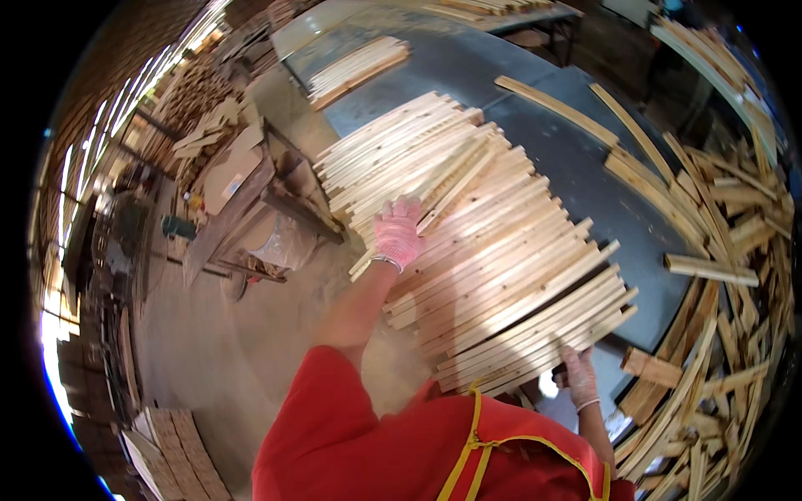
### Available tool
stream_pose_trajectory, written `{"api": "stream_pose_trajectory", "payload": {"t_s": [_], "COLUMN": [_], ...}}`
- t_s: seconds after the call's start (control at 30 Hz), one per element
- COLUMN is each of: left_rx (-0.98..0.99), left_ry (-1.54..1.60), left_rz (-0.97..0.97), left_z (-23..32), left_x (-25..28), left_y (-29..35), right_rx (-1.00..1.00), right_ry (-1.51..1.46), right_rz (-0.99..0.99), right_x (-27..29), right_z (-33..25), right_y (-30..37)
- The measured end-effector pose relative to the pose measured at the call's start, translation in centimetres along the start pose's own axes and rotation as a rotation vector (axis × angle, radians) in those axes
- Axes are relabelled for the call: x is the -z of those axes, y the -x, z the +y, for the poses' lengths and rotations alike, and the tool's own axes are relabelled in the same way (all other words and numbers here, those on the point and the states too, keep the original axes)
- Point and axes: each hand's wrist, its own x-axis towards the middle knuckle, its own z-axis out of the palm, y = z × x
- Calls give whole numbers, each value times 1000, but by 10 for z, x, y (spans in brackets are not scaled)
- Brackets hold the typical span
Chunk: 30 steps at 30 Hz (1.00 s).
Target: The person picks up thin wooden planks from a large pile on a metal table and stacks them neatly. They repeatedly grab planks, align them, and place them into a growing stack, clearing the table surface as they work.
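- Wooden strips [501,230] lie side by side on the dark surface [535,108], from centre toward 3 o'clock; light, even pressure should avoid skewing them.
- The left hand [399,234] is near centre, its fingers close together over the strips; whether they pinch one cannot be told.
- At 4 o'clock, the right hand's [580,377] fingers curl beside strip ends; their grip is hidden.
- What supports the near ends is also hidden.

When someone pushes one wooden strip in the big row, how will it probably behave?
The strip should be fairly stiff, as it looks straight. It probably will not roll, because its sides look flat. Pushed sideways, it may move its closely laid neighbours.
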Motion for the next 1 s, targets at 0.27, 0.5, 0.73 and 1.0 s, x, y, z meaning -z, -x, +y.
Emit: {"api": "stream_pose_trajectory", "payload": {"t_s": [0.27,0.5,0.73,1.0], "left_rx": [-22,35,5,22], "left_ry": [247,351,433,433], "left_rz": [-204,-287,-138,-71], "left_z": [-21,-42,-157,-185], "left_x": [-24,-21,-66,-70], "left_y": [-24,-67,-218,-252], "right_rx": [-155,-200,-17,-221], "right_ry": [77,32,186,483], "right_rz": [-163,-105,-190,-281], "right_x": [-31,-68,-218,-306], "right_z": [-70,-102,-219,-287], "right_y": [-16,-39,-112,-174]}}
